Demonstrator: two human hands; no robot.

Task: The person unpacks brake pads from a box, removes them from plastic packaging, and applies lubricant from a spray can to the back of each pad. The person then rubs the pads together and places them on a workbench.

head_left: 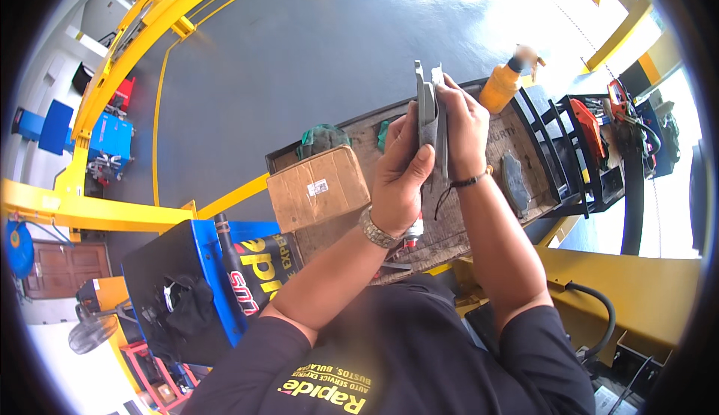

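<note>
My left hand (398, 171) grips a dark grey brake pad (425, 100), thumb along its lower part. My right hand (466, 124) is wrapped round a second, lighter-edged brake pad (440, 145). Both pads stand on edge, side by side above the bench; whether their faces touch, I cannot tell. Another brake pad (515, 183) lies on the worn wooden top (479, 231) to the right of my right forearm. A closed cardboard box (318, 190) sits left of my left hand.
An orange spray bottle (502, 87) stands at the far right of the bench. Green cloth (322, 139) lies behind the box. A black rack (558, 149) with tools borders the right side. Yellow lift beams (97, 209) and a blue cabinet (187, 288) are to the left.
</note>
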